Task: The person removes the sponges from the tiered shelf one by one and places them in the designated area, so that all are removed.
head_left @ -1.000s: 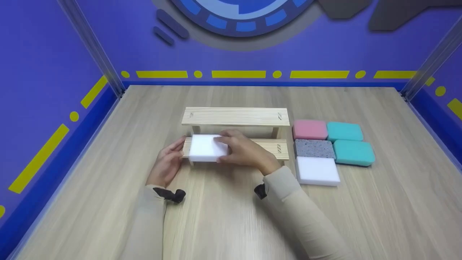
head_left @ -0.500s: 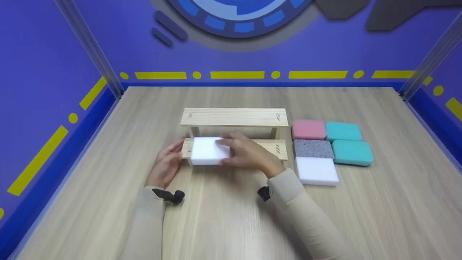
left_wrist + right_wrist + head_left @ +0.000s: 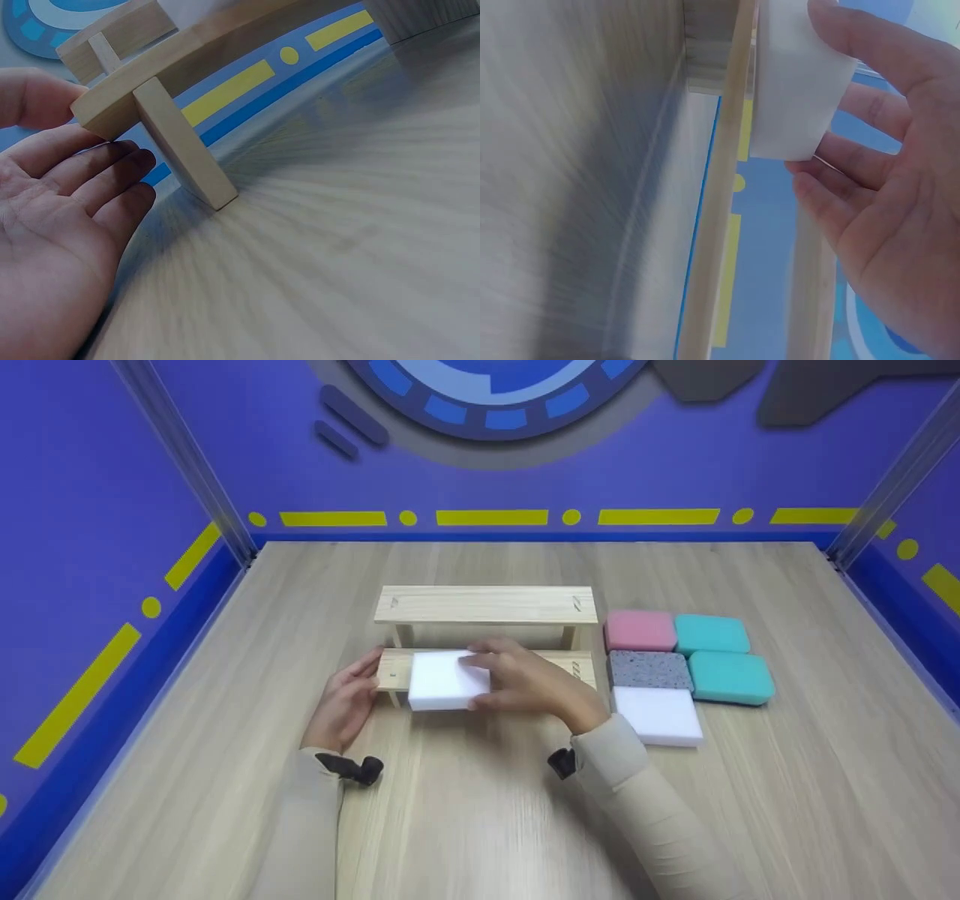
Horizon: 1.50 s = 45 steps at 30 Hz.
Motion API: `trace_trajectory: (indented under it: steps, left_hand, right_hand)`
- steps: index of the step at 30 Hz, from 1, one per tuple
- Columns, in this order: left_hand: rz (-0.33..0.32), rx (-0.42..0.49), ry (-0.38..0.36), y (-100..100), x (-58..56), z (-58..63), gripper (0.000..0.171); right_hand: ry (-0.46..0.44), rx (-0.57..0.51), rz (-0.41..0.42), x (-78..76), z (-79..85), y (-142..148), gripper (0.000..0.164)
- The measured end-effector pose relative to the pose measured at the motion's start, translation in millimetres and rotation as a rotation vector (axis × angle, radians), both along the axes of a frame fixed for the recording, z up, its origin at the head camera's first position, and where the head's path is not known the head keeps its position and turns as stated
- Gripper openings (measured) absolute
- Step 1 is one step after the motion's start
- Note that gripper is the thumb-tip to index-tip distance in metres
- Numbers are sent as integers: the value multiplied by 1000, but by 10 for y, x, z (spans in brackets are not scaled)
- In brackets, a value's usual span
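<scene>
A white sponge block (image 3: 448,680) is between the thumb and fingers of my right hand (image 3: 529,684), over the lower board of a two-tier wooden rack (image 3: 486,605). Its front edge juts past the board. The right wrist view shows the white sponge (image 3: 799,82) close to the board's top face; whether they touch, I cannot tell. My left hand (image 3: 343,701) holds the left end of that lower board. In the left wrist view, the left hand (image 3: 64,202) has its thumb and fingertips at the board's end, beside a rack leg (image 3: 184,146).
Right of the rack, more sponges lie grouped on the table: a pink one (image 3: 640,631), a grey speckled one (image 3: 649,670), two turquoise ones, far (image 3: 712,634) and near (image 3: 730,676), and another white one (image 3: 657,715). Blue panels (image 3: 480,484) enclose the table's back and sides.
My right hand has shifted the white sponge rightward along the lower board and a little toward me, baring more of the board's left end. The left hand stays at that end.
</scene>
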<state>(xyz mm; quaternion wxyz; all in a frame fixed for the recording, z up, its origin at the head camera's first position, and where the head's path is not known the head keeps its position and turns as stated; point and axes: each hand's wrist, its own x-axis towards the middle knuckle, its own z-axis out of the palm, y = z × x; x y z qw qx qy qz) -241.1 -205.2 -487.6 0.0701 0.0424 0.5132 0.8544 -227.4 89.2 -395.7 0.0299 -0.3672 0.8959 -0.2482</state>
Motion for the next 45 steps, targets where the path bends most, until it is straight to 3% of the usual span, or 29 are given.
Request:
trace_trajectory:
  steps: [12, 28, 45]
  left_hand:
    - [4, -6, 9, 6, 0, 1, 63]
    - [6, 35, -1, 9, -5, 14, 63]
    - [-4, 7, 22, -2, -5, -10, 64]
  right_hand:
    - [-37, 24, -20, 49, 74, 261, 62]
    - [-72, -35, -68, 76, 144, 677, 62]
    - [63, -9, -88, 134, 133, 1056, 62]
